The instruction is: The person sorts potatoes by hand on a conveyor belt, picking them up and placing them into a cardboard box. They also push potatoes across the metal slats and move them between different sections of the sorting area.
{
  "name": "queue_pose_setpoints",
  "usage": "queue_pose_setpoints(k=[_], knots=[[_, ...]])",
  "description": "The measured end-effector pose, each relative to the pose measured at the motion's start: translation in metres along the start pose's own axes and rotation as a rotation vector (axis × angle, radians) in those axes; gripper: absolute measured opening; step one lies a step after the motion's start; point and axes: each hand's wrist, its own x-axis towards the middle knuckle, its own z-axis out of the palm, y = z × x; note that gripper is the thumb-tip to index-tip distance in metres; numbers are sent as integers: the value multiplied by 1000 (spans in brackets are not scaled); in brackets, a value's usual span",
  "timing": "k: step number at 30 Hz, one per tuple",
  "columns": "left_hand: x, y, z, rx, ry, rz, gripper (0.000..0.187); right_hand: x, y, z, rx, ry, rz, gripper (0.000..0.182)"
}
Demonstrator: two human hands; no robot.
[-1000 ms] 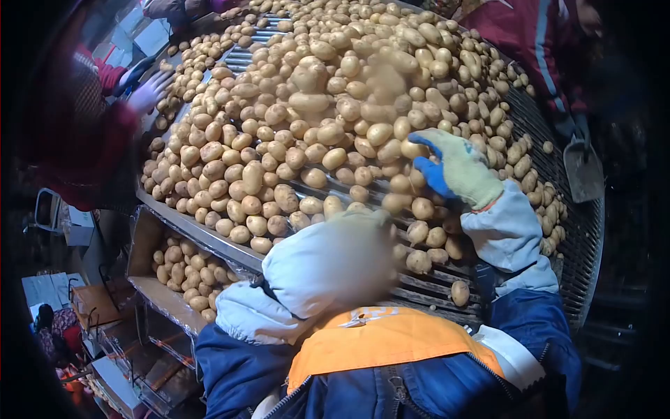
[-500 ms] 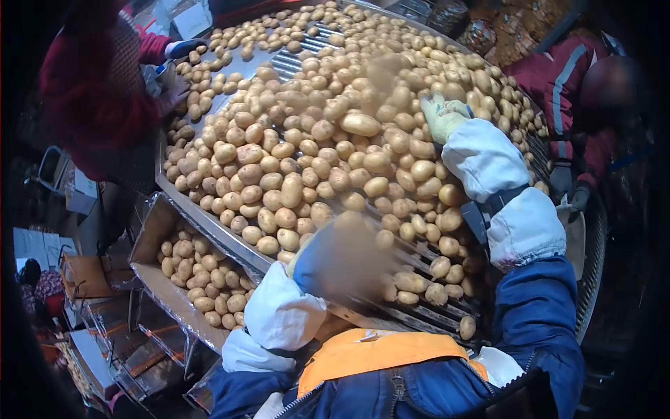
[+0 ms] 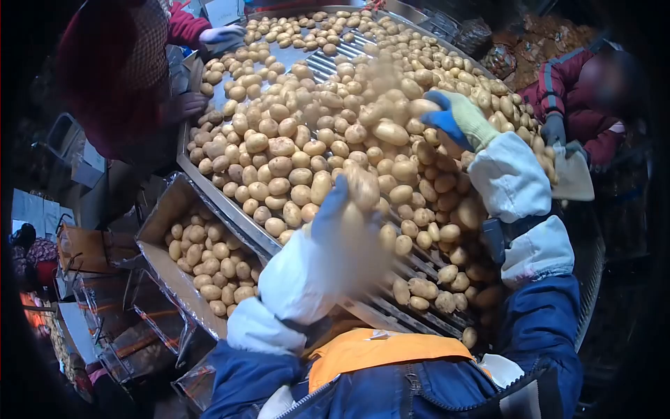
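Yellow potatoes (image 3: pixel 279 167) lie in a wide heap on a metal sorting table (image 3: pixel 227 202). My left hand (image 3: pixel 333 209), in a blue glove, is at the near side of the heap, its thumb up against a potato (image 3: pixel 363 187). A blurred smudge hides its other fingers. Farther right, my right hand (image 3: pixel 459 120) wears a glove with a pale yellow-green back and blue palm. Its blue fingers are bent around a potato (image 3: pixel 422 107) above the heap. Below my hands, some potatoes rest on metal bars (image 3: pixel 412 318).
A cardboard box (image 3: pixel 164 269) of potatoes stands at the lower left. One person's gloved hand (image 3: pixel 222 33) is at the upper-left table edge. Another person at the right has dark gloves (image 3: pixel 555 129) beside a pale scoop-like object (image 3: pixel 574 174). Metal frames and cartons stand at the far left.
My right hand has turned, showing its blue palm, with a potato at its fingers. My left hand has risen slightly, its thumb now visible. The view has shifted, and the right-hand person's pale object is raised.
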Motion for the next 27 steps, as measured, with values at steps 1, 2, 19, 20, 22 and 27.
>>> queue_pose_setpoints(k=[1,2,19,20,22,27], knots=[[19,10,12,194,278,170,59,7,-14,3,238,-102,-12,54],[39,19,13,210,259,196,59,12,-25,13,455,-173,49,54],[151,63,-1,409,83,164,60,28,-7,32,653,-518,-41,46],[148,62,0,419,76,170,60,27,-6,32,679,-507,-44,46],[134,56,3,434,81,181,61,22,3,41,679,-433,-159,53],[69,47,-6,754,184,390,53,-47,-37,55,998,-318,-266,56]])
